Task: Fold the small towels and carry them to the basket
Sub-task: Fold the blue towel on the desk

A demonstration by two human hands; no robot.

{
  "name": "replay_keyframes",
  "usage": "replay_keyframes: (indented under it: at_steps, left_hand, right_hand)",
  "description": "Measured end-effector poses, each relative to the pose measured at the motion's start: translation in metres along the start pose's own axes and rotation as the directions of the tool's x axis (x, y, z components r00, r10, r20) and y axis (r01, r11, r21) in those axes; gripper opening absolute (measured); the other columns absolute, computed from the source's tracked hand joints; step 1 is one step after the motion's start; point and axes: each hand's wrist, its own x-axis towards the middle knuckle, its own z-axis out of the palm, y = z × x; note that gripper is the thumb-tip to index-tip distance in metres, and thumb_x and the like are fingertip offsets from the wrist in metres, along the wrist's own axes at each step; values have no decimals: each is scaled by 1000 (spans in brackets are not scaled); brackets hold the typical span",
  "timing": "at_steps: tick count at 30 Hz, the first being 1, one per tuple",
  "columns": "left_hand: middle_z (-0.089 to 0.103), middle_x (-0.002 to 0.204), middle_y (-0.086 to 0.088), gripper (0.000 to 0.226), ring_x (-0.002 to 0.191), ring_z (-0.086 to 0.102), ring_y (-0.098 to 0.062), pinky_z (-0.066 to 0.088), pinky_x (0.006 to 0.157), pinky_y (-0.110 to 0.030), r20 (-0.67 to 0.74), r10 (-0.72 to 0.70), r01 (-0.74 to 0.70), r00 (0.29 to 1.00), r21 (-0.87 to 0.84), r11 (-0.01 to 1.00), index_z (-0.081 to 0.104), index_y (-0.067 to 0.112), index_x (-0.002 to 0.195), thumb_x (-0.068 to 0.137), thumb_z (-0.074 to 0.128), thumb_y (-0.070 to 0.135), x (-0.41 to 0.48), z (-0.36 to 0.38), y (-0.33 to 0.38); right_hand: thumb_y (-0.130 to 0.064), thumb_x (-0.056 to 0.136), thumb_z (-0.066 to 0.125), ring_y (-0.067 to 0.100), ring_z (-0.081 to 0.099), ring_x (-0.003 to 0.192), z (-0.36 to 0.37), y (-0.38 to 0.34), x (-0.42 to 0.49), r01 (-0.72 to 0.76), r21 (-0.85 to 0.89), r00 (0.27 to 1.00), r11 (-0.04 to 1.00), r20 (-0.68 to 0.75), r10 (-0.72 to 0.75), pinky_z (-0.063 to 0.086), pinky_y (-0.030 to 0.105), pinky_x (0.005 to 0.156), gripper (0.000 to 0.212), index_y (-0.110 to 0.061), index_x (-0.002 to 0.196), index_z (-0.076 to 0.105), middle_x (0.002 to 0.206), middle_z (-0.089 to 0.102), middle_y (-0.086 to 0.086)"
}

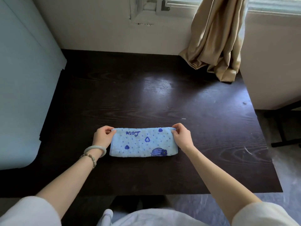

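Item: grip, two-handed. The far left corner of the towel is pinched between thumb and curled fingers of the left hand; the far right corner is pinched likewise by the right hand. Both grips are closed on cloth, and nothing else is held. Item: towel, pale blue, printed with dots, hearts and lettering, laid as a long strip flat on the table, at the middle of its near half, with the rounded fold turned toward the table's near edge and the loose edges under the fingers. Risk, judged: the stacked layers could be let slide apart if one corner were released ahead of the other, leaving a skewed edge. A crosswise fold begun from uneven corners would be expected to come out crooked, and a soft pile of this kind may spring open when lifted. The basket is not seen, so the carry is judged still some way off. Item: pose. Both forearms are stretched out over the table's near edge, wrists low, knuckles up, hands level with each other. Two bracelets are worn on the left wrist. Item: curtain, bunched on the table's far right corner. Item: white cabinet, set against the table's left side.
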Motion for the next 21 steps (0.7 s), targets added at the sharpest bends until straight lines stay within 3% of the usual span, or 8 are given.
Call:
replay_keyframes:
  at_steps: [4, 6, 8, 10, 12, 14, 17, 21]
  left_hand:
    - [58, 117, -6, 27, 104, 59, -24, 48, 84, -34, -106, 53, -34, 993, 174, 984, 59, 12, 115, 92, 57, 26, -4, 6, 6]
    - [48, 134, -10, 38, 117, 52, -26, 46, 94, -39, -150, 213, -163, 966, 290, 943, 51, 9, 127, 95, 52, 27, -11, 11, 8]
    - [45, 140, -12, 43, 126, 48, -27, 41, 101, -40, -23, 480, -421, 877, 443, 791, 48, 6, 132, 95, 50, 26, -21, 19, 10]
    - [49, 141, -13, 48, 127, 50, -28, 35, 107, -39, 230, 613, -623, 756, 537, 568, 50, 4, 133, 90, 44, 26, -30, 30, 9]
    - [51, 140, -13, 57, 128, 51, -28, 18, 113, -35, 405, 550, -667, 730, 595, 448, 48, 4, 134, 84, 38, 28, -34, 43, 0]
    - [48, 143, -12, 61, 133, 43, -25, 8, 113, -34, 429, 418, -596, 801, 646, 477, 41, 5, 139, 86, 34, 34, -36, 47, -10]
    - [42, 147, -10, 63, 137, 28, -22, 5, 114, -39, 418, 326, -529, 848, 690, 493, 32, 12, 144, 97, 18, 51, -30, 40, -30]
    - [31, 153, -7, 72, 141, 27, -22, -1, 114, -38, 411, 264, -489, 872, 733, 473, 17, 16, 148, 94, 1, 61, -22, 22, -43]
  right_hand:
    - [-17, 88, 55, 27, 55, 97, 5, 2, 4, 64, -239, 996, 969, -42, -76, 41, 31, 76, 27, -8, 113, 55, 104, 58, 8]
    - [-16, 79, 65, 37, 56, 92, 13, -3, 0, 171, -469, 951, 867, -150, -269, 46, 40, 72, 33, -4, 109, 59, 102, 59, 16]
    - [-14, 67, 73, 40, 62, 89, 32, -15, -9, 311, -601, 893, 736, -80, -443, 52, 41, 70, 37, -4, 102, 65, 104, 63, 20]
    - [-15, 65, 67, 39, 63, 103, 62, -27, -22, 498, -599, 828, 627, 114, -549, 53, 44, 80, 41, -8, 106, 67, 116, 64, 21]
    - [-24, 75, 50, 32, 60, 116, 85, -30, -34, 586, -579, 803, 566, 321, -503, 52, 45, 90, 45, -16, 117, 65, 126, 61, 17]
    - [-35, 84, 38, 28, 54, 123, 91, -21, -34, 580, -623, 814, 525, 411, -410, 46, 46, 100, 50, -23, 129, 55, 135, 55, 13]
    - [-47, 91, 32, 30, 46, 131, 73, 5, -23, 555, -676, 831, 486, 416, -370, 24, 47, 108, 53, -25, 138, 40, 143, 47, 13]
    - [-55, 97, 10, 30, 28, 137, 33, 38, -11, 481, -740, 874, 470, 361, -327, 10, 46, 111, 58, -27, 144, 29, 148, 40, 11]
